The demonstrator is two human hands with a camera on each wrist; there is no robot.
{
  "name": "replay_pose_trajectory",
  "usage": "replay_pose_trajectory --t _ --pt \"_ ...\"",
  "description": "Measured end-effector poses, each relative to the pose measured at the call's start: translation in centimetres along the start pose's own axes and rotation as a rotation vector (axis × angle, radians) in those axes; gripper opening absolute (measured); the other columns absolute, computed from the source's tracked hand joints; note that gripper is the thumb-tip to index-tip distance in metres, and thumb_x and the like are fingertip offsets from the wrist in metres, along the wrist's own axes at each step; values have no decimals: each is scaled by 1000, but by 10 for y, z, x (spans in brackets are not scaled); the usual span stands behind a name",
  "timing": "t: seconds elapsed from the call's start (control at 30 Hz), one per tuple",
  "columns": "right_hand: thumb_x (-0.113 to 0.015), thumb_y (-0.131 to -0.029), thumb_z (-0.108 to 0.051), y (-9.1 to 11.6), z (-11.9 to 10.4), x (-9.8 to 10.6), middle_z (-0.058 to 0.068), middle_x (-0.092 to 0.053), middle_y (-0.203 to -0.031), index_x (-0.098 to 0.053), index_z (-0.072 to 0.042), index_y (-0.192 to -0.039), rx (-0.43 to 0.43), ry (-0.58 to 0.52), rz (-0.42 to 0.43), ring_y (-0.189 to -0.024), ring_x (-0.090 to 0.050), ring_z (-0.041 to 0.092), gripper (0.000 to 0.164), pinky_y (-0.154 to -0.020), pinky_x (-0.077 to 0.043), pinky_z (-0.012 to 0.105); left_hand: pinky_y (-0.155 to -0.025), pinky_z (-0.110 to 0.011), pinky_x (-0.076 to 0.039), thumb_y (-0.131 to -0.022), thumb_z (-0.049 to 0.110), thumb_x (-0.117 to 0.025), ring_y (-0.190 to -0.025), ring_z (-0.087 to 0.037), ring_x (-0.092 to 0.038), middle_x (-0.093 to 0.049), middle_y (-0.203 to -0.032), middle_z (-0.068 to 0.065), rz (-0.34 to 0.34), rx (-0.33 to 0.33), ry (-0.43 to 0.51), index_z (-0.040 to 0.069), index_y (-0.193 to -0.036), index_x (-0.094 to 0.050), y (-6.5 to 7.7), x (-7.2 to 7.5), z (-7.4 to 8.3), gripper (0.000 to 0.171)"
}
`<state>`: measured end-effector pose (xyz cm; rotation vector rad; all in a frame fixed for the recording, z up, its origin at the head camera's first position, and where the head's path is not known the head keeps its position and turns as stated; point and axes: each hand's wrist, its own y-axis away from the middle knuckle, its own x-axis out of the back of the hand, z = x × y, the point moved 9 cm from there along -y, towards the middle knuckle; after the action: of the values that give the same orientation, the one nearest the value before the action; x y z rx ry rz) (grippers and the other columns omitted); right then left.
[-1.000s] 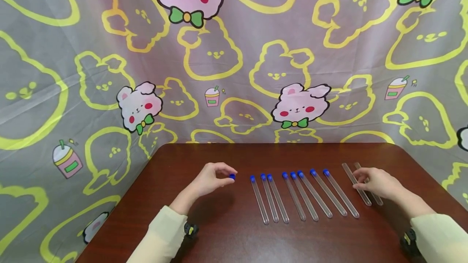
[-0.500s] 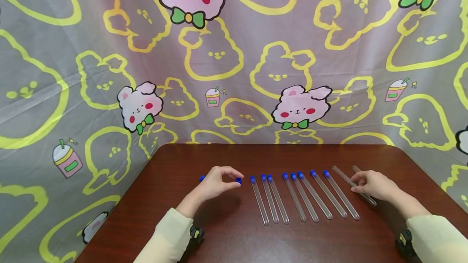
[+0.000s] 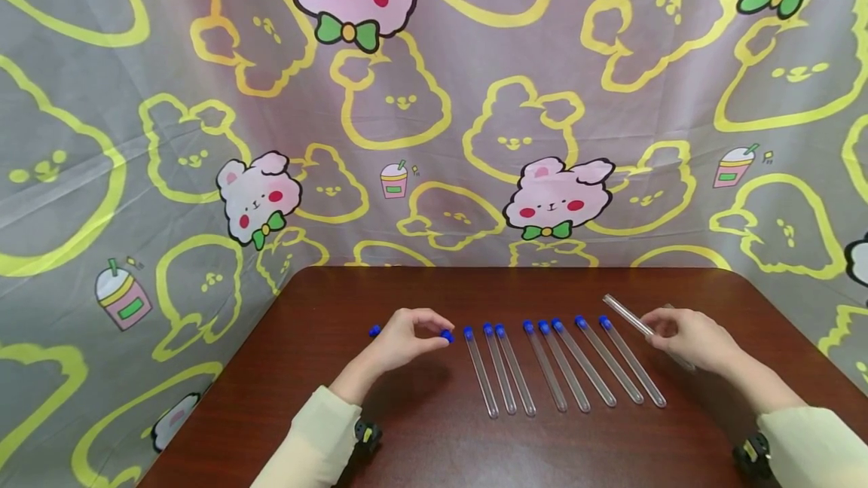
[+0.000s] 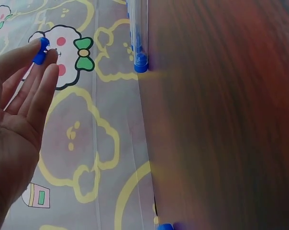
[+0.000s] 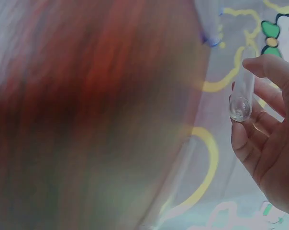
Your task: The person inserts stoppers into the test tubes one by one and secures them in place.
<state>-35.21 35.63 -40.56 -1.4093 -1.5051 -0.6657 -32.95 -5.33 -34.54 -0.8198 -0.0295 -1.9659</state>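
Note:
Between thumb and fingertips, my left hand [image 3: 401, 339] pinches a small blue cap [image 3: 447, 336], which also shows in the left wrist view. A clear test tube [image 3: 625, 312] without a cap is held by my right hand [image 3: 695, 341], slanting with one end up toward the far left; its rounded bottom shows in the right wrist view. A second uncapped test tube [image 5: 175, 177] lies on the table below that hand, mostly hidden by it in the head view. Behind the left hand lies another blue cap [image 3: 375, 330].
Several test tubes [image 3: 585, 362] with blue caps lie side by side between the hands, caps toward the far edge. The dark wooden table [image 3: 420, 443] meets a patterned cloth [image 3: 461, 247] hung behind and at the sides.
My left hand has moved slightly right with its cap, and the other cap behind it has come into view. My right hand has picked up one tube and tilted its end leftward.

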Motion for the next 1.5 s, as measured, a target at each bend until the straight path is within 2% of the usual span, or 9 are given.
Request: replay_pose_trajectory --t 0.13,0.27,0.37,0.57,0.73,0.83,1.03,1.23,1.5 --pt "-74 -82 -12 2 -21 9 -5 -54 -74 -68 -5 -106 49 -11 50 -58 -45 10 26 -47 -36 28 -82 -45 -53 -85 -2 -72 -95 -37 -65 -70 -101 -19 2 -4 -4 -1 -104 -72 -4 -2 -5 19" --pt "-75 -81 -9 5 -43 16 -6 -54 -75 -69 -7 -105 96 -29 85 -63 -46 9 25 -50 -37 27 -78 -32 -53 -85 1 -73 -91 -26 -66 -71 -101 -13 22 -14 -20 0 -105 -72 -10 -5 -21 20" --pt "-75 -81 -8 5 -58 16 -7 -54 -75 -69 -8 -106 122 -46 85 -62 -46 8 25 -49 -38 26 -78 -29 -52 -85 5 -75 -89 -18 -66 -71 -101 -9 26 -25 -12 2 -106 -72 -14 -7 -30 21" --pt "-76 -79 -5 6 -87 18 -13 -54 -76 -69 -11 -105 220 -69 103 -62 -48 2 28 -50 -39 25 -74 -30 -54 -85 9 -75 -85 -11 -65 -71 -98 -6 32 -65 15 7 -104 -74 -21 -9 -26 20" --pt "-77 -80 -6 6 -109 16 -16 -53 -76 -69 -12 -107 292 -112 86 -62 -48 0 29 -50 -40 24 -68 -37 -56 -85 5 -74 -82 -12 -66 -71 -97 -7 46 -99 20 3 -105 -73 -25 -11 -19 21" --pt "-77 -79 -4 7 -121 16 -16 -52 -76 -69 -12 -106 341 -127 92 -61 -48 -1 30 -49 -40 23 -70 -35 -55 -85 4 -75 -82 -11 -66 -71 -95 -2 51 -92 16 2 -106 -73 -27 -12 -18 22" --pt "-78 -76 1 12 -140 19 -16 -49 -78 -69 -15 -104 418 -138 121 -57 -47 -1 33 -47 -40 21 -69 -25 -50 -85 9 -76 -82 -10 -66 -72 -91 2 73 -56 27 8 -106 -74 -31 -13 -16 21" --pt "-76 -78 3 15 -154 18 -16 -50 -78 -68 -16 -105 461 -191 84 -54 -48 -1 34 -45 -41 22 -69 -27 -51 -85 6 -75 -85 -17 -67 -72 -95 -4 74 -70 39 5 -108 -73 -34 -13 -11 23" --pt "-77 -79 -2 16 -163 14 -15 -49 -79 -68 -20 -106 470 -217 34 -55 -50 0 34 -47 -42 22 -72 -27 -54 -85 8 -75 -84 -11 -66 -71 -97 -2 64 -120 34 3 -107 -73 -39 -13 -4 23"
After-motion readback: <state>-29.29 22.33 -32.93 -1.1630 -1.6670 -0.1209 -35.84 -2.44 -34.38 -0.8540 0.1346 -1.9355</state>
